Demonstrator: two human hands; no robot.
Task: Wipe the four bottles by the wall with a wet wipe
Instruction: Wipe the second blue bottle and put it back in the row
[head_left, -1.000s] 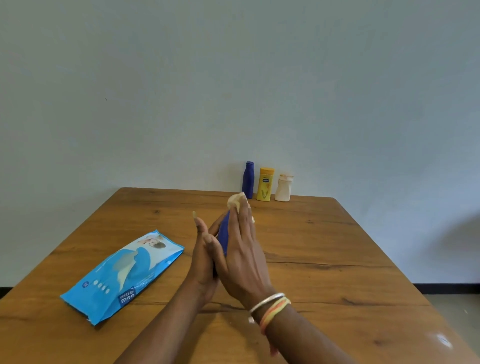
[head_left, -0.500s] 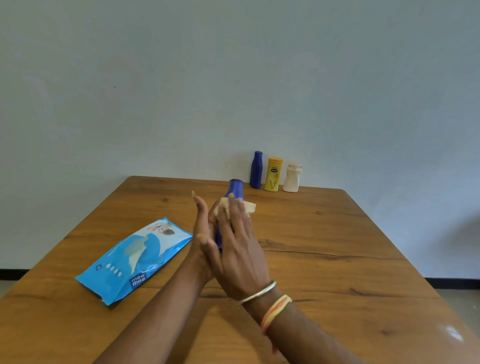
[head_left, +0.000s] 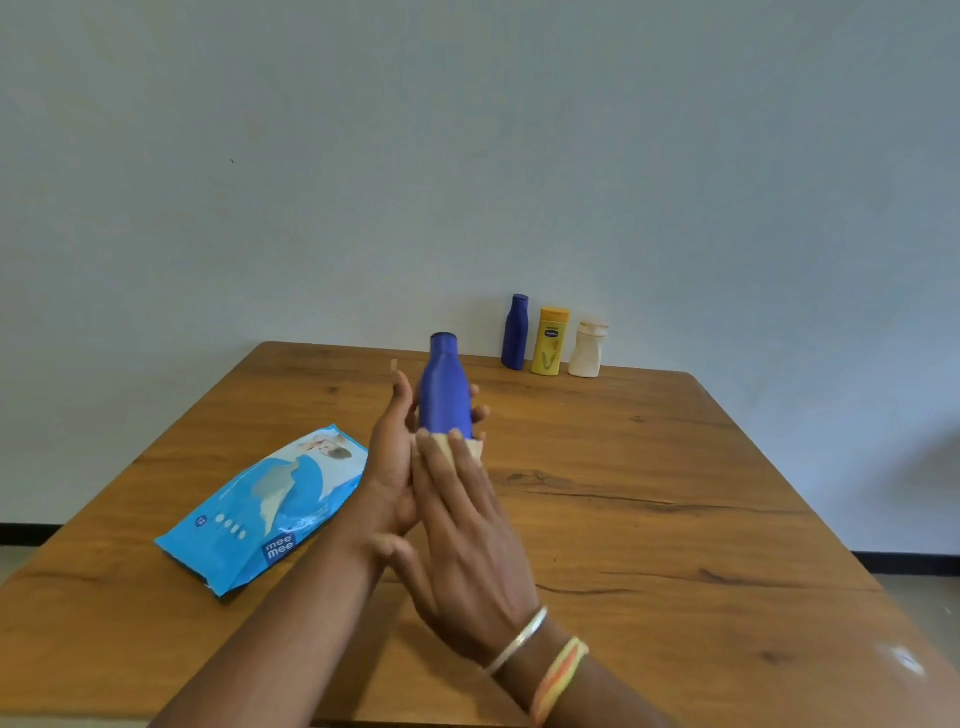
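My left hand (head_left: 387, 467) holds a blue bottle (head_left: 443, 387) upright above the middle of the table, fingers wrapped behind it. My right hand (head_left: 462, 525) presses a folded beige wet wipe (head_left: 448, 447) against the bottle's lower part; the bottle's base is hidden by the wipe and fingers. By the wall stand three more bottles: a smaller blue bottle (head_left: 515, 332), a yellow bottle (head_left: 550, 340) and a cream bottle (head_left: 588, 348).
A blue wet-wipe pack (head_left: 260, 506) lies flat on the wooden table (head_left: 649, 519), left of my hands. The wall runs right behind the table's far edge. The right table edge drops to the floor.
The wipe under my right hand has slid down from the bottle's cap to its lower body, uncovering the neck and shoulder. The view has shifted a little.
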